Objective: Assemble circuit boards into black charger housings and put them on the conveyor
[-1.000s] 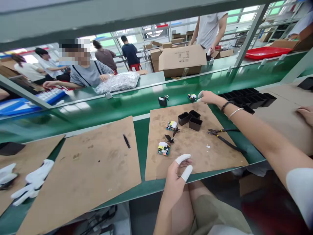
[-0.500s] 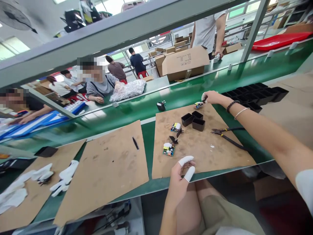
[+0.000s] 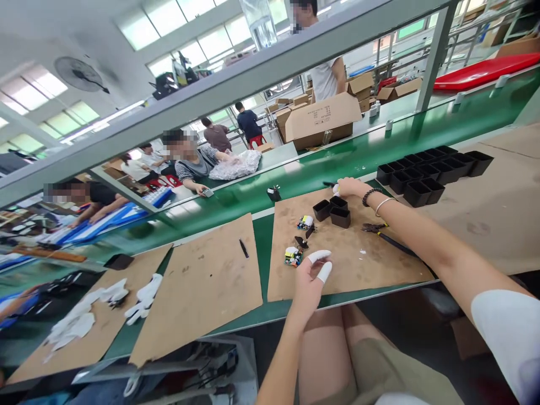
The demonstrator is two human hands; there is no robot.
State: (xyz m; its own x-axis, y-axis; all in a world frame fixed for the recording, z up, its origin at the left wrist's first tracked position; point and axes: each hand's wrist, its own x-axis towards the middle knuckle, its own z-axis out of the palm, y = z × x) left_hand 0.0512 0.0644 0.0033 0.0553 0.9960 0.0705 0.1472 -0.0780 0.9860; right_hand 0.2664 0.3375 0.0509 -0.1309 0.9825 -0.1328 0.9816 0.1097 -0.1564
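Note:
My left hand (image 3: 311, 277), white finger cots on its thumb and another finger, hovers near the front edge of the cardboard mat (image 3: 350, 270) with fingers apart and nothing in them. At the mat's far edge my right hand (image 3: 353, 188) is closed on a small circuit board (image 3: 336, 190), mostly hidden by the fingers; a dark part sticks out to its left. Three black plastic cases (image 3: 340, 216) stand just below that hand. Two more circuit boards, a far one (image 3: 304, 223) and a near one (image 3: 292, 256), lie left of them with black pieces (image 3: 301, 242) alongside.
Diagonal cutters (image 3: 379, 229) lie under my right forearm. More black cases (image 3: 422, 174) stand in rows at the right. A black plug-like part (image 3: 274, 193) sits beyond the mat. A black pen (image 3: 243, 248) rests on the left cardboard. A co-worker (image 3: 196, 160) sits across the green bench.
My right hand has shifted slightly left along the mat's far edge, and the board is now more covered by its fingers. My left hand stays open. The head view has tilted up.

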